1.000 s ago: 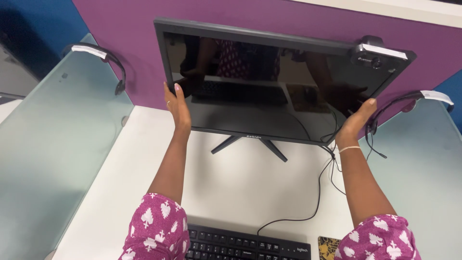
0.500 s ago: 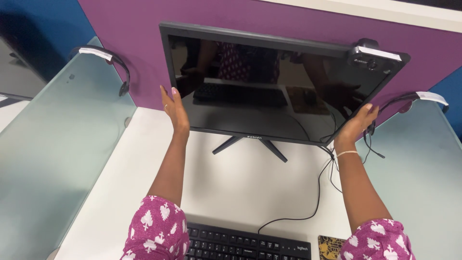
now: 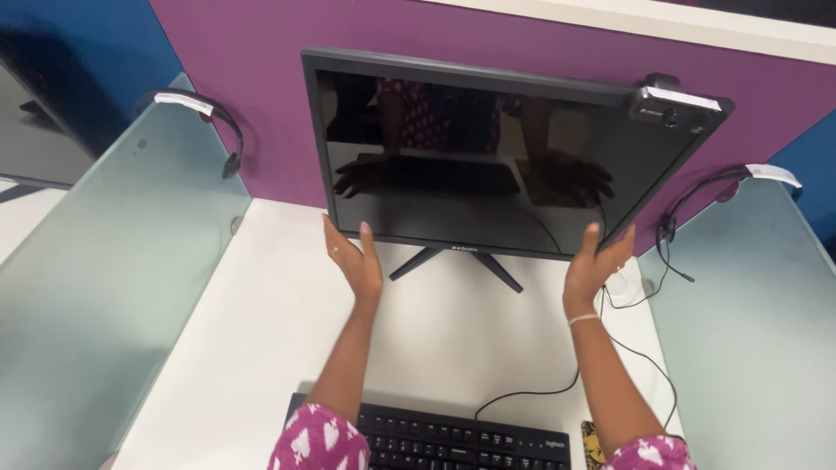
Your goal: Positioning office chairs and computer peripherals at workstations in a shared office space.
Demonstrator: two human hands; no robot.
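Both open, gripping nothing: left hand (image 3: 354,259) and right hand (image 3: 594,264) just below flat black monitor's (image 3: 488,165) bottom edge; bare white desk (image 3: 261,339) beneath.

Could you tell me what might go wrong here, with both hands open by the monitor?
The monitor is tilted on a thin V-shaped stand, and neither the left hand nor the right hand has a grip on it, so it might tip. The webcam perched on its top corner could slip off. Loose cables near the right wrist might snag.
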